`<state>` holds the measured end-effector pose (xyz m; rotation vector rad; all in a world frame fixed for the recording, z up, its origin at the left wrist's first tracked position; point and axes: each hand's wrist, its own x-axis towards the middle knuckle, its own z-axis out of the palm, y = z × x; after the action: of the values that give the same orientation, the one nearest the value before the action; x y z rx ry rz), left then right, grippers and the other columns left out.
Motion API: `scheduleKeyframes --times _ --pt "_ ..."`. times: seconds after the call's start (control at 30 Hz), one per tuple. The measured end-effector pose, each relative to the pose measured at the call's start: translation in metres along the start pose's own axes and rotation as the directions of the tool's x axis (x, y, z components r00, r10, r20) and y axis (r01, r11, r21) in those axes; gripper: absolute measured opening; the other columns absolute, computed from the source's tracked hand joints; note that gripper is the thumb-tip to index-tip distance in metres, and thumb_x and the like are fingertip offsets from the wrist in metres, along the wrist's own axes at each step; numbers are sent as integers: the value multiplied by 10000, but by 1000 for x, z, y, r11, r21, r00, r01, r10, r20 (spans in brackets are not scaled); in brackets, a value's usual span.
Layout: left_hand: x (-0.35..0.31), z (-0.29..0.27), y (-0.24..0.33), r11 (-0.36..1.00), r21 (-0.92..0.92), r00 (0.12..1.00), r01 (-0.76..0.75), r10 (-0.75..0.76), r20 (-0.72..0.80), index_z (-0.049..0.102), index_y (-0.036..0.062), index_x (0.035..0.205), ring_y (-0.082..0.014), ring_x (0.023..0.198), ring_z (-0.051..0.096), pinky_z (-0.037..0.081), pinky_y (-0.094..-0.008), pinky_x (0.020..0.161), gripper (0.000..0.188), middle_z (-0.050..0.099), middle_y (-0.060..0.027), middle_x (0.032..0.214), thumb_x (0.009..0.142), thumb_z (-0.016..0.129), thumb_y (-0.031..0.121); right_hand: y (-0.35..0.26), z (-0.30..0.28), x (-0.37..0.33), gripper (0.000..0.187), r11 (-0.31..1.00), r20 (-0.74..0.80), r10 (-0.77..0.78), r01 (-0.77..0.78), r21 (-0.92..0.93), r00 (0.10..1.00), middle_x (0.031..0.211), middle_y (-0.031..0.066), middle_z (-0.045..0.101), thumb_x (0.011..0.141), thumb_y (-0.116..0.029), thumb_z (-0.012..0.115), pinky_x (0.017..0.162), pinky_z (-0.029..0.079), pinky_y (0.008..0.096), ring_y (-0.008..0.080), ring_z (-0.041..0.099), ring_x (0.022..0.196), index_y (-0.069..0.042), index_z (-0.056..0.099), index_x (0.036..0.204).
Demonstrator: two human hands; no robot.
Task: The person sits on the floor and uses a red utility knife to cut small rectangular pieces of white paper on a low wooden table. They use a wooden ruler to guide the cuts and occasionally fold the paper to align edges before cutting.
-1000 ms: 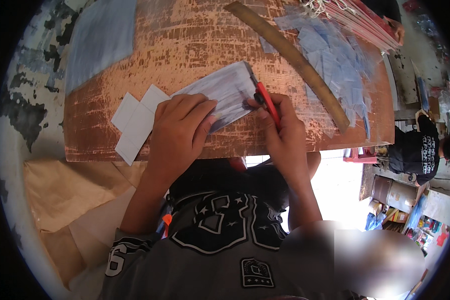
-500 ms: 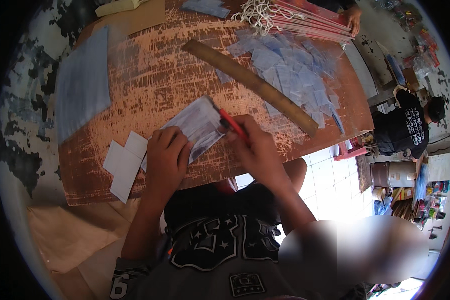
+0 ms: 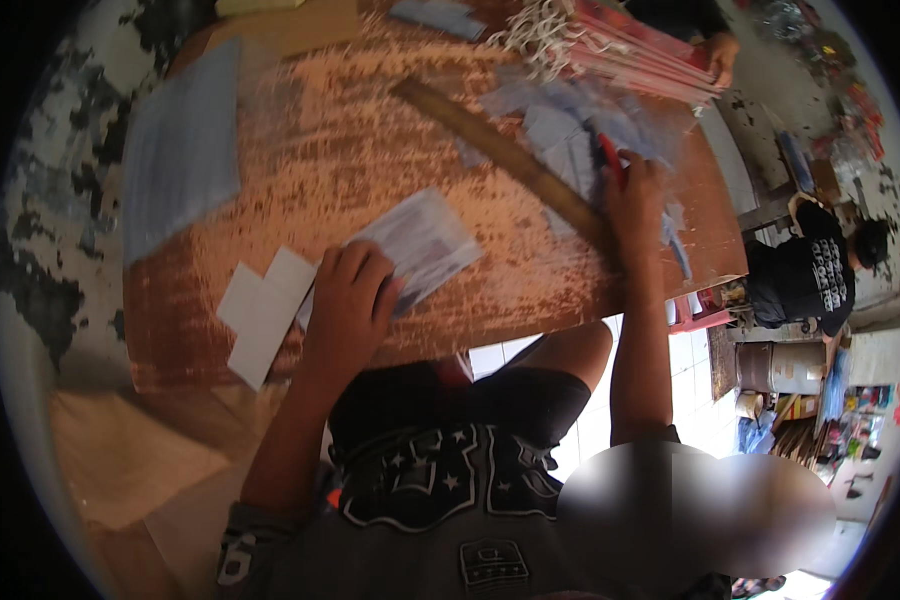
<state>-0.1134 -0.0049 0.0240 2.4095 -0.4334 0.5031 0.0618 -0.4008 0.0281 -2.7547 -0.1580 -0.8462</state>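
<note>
My left hand (image 3: 350, 290) lies over the near end of a stack of clear plastic sheets (image 3: 433, 240), its fingers bent and pressing the stack to the table. A white card template (image 3: 273, 318) with stepped edges rests just left of that hand. Over at the right, my right hand (image 3: 633, 195) is closed around a red cutter knife (image 3: 611, 160); its blade cannot be made out. Beneath that hand spreads a loose pile of cut plastic pieces (image 3: 562, 135), partly covered by the hand and blurred.
A long brown ruler (image 3: 500, 150) lies slantwise across the worn wooden table (image 3: 340, 130). Larger plastic sheets (image 3: 185, 150) are at the left. Red items with white cords (image 3: 620, 50) lie at the far right, beside another person's hand (image 3: 722, 58). Another person (image 3: 800, 265) is farther right.
My right hand has moved from the plastic stack to the right, over the pile of cut pieces, still with the red cutter knife. My left hand has stayed on the stack.
</note>
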Motion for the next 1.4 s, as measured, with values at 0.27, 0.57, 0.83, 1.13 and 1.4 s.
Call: scheduleKeyframes --times 0.27,0.57,0.83,1.13,1.4 --pt "-1 -3 1 999 -10 999 54 -53 12 660 16 1148 -388 1139 588 493 -503 994 221 596 -159 1221 969 771 83 -36 -30 -28 381 991 -62 5 3 132 998 1222 236 695 1007 -235 799 1006 523 555 447 646 1200 -9 691 1295" --pt "0 -3 3 997 -1 996 79 -79 46 664 6 1175 -385 1128 580 488 -492 991 249 597 -161 1228 973 776 98 -37 -74 -86 347 999 161 -34 29 35 986 1187 183 694 1008 -233 805 956 529 518 408 656 1144 -19 691 1256" --pt "2 -5 6 995 -21 994 95 -93 57 662 -1 1189 -390 1136 580 486 -496 993 256 597 -165 1229 976 773 89 -31 -82 -74 389 991 311 -7 -34 129 951 1059 130 689 959 -230 842 824 552 462 364 681 948 -51 722 1283" --pt "2 -4 3 996 -22 996 84 -83 45 659 6 1190 -391 1159 582 488 -496 1003 250 593 -164 1237 985 765 101 -48 -82 -72 236 976 276 -103 43 212 956 896 139 653 1070 -181 741 692 487 437 245 645 764 11 664 954" --pt "0 -5 4 995 -32 996 92 -92 22 667 10 1191 -388 1154 585 492 -483 1005 245 600 -157 1252 997 762 125 -108 -94 -142 311 715 516 164 -462 525 841 745 106 651 1013 -251 846 657 488 358 183 602 679 -21 649 948"
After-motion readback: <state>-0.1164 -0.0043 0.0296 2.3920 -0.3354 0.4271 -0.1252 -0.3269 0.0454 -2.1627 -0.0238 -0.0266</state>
